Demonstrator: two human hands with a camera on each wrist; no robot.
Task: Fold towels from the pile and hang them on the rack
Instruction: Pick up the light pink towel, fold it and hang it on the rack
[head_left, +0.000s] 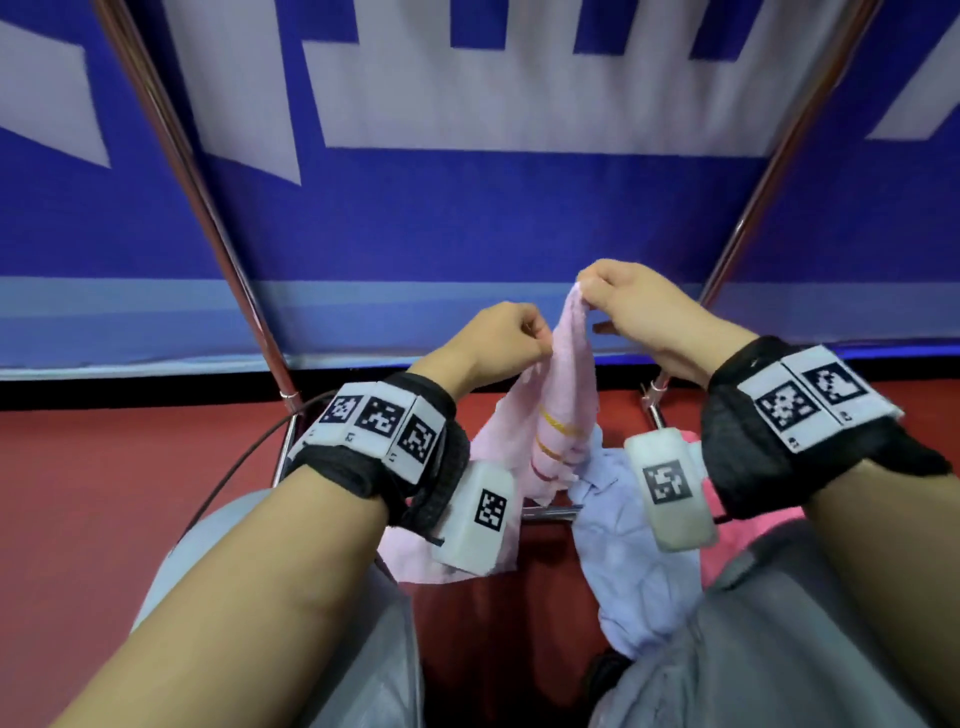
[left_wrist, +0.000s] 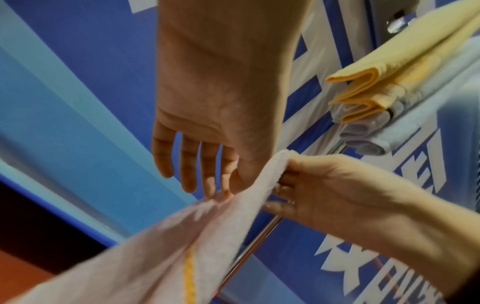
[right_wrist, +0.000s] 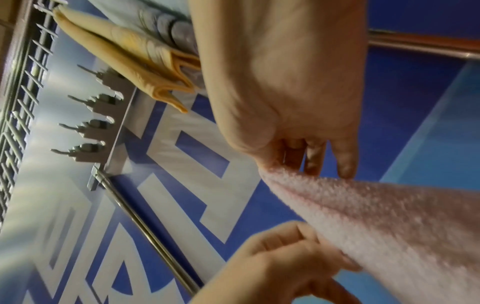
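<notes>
Up close, a person lifts a pink towel (head_left: 563, 395) before a blue-and-white banner (head_left: 467, 208), both hands clamped on its upper edge. The right hand (head_left: 636, 306) pinches the topmost corner between thumb and fingers; the left hand (head_left: 498, 338), just below and beside it, pinches the same edge. Yellow stripes cross the towel where it hangs toward a pale blue cloth (head_left: 628, 561) and a bright pink one (head_left: 737, 540) heaped near the person's knees. Only the wrist views show what hangs higher: a folded yellow towel (left_wrist: 384, 82) draped over the rack's bar (left_wrist: 337, 148) alongside folded pale grey-blue towels (left_wrist: 369, 139). From the right wrist, a row of pegs (right_wrist: 88, 123) appears beside the yellow towel.
</notes>
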